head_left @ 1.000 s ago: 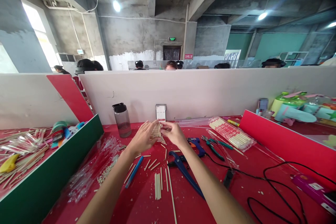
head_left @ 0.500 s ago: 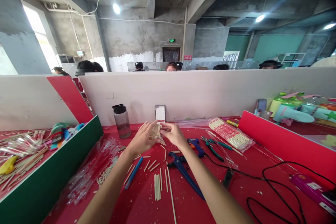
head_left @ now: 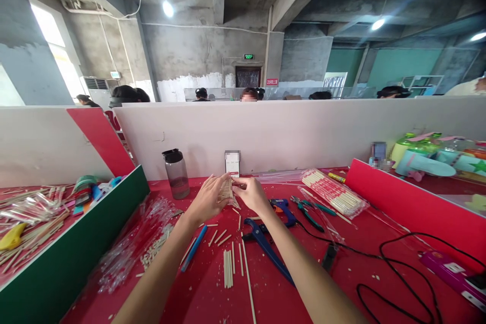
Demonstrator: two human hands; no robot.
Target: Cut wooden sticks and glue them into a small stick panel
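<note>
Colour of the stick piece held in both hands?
The stick piece is pale natural wood; head view.

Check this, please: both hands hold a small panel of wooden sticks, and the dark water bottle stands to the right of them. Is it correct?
Not fully. The head view shows the water bottle to the left of the hands, not the right. The left hand and right hand do hold the stick panel together.

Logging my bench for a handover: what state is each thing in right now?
stick panel: held between left hand and right hand.
bottle: upright, lid shut.
phone: propped against the partition, screen lit.
glue gun: lying on the table.
blue cutter: lying flat, untouched.
</note>
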